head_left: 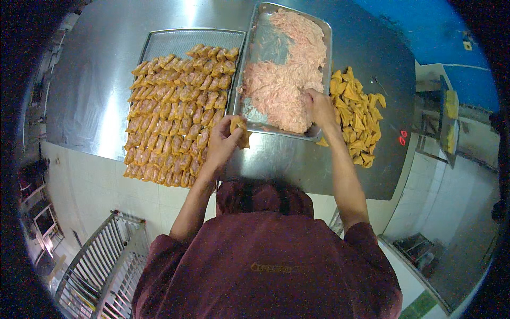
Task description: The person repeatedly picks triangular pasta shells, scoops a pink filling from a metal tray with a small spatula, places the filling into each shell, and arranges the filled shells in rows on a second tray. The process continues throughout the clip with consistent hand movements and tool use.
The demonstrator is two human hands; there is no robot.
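My left hand (224, 139) pinches a yellow dumpling wrapper (241, 132) near the front left corner of a metal tray (330, 58). Pale pink minced meat (273, 90) covers much of that tray. At the meat's right edge is my right hand (321, 110), its fingers curled; whatever they hold is hidden. Left of the meat, a perforated tray (175, 38) carries rows of filled yellow dumplings (180, 109), packed closely side by side. To the right of my right forearm lies a heap of folded yellow wrappers (356, 114).
Both trays stand on a shiny steel table (101, 90). A small thin object (378, 84) lies beyond the wrapper heap. On the floor at the lower left stands a slatted metal rack (103, 260). A metal frame (441, 119) stands past the table's right edge.
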